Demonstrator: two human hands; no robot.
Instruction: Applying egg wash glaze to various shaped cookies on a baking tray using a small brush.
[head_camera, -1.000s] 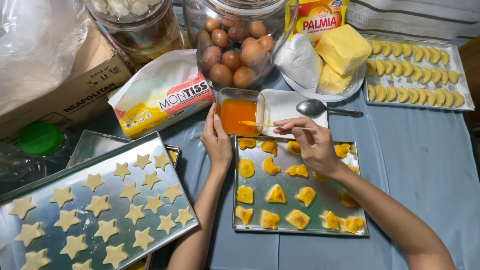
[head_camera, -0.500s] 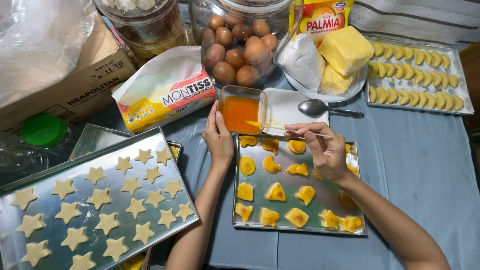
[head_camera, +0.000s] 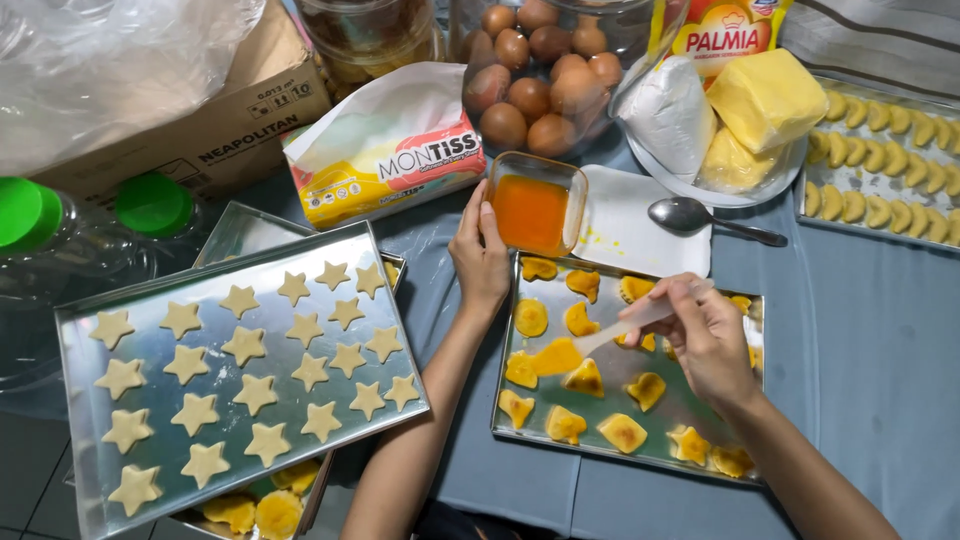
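1. Lying slantwise over the middle of the baking tray, the pale brush has its long axis running from upper right to lower left; its handle end sits up in the right hand and its working tip points down-left onto a yellow-glazed pastry.
2. That pastry lies to the left of and slightly below the grip, so the brush reaches across from the right; the right hand is clearly the nearer hand to it, with fingers pinched together on the handle.
3. Around the tip, other glazed pieces fill the tray in loose rows, some shiny yellow, a few paler at the near edge.
4. Just beyond the tray's far-left corner stands a small glass dish of orange egg wash; the left hand rests against its near left side with fingers curled loosely, and I cannot tell whether it truly clasps the dish or merely steadies it.
5. Farther out on the bench are a white square plate, a spoon, a jar of brown eggs, blocks of butter, and, well to the left, a tray of unglazed star cookies.
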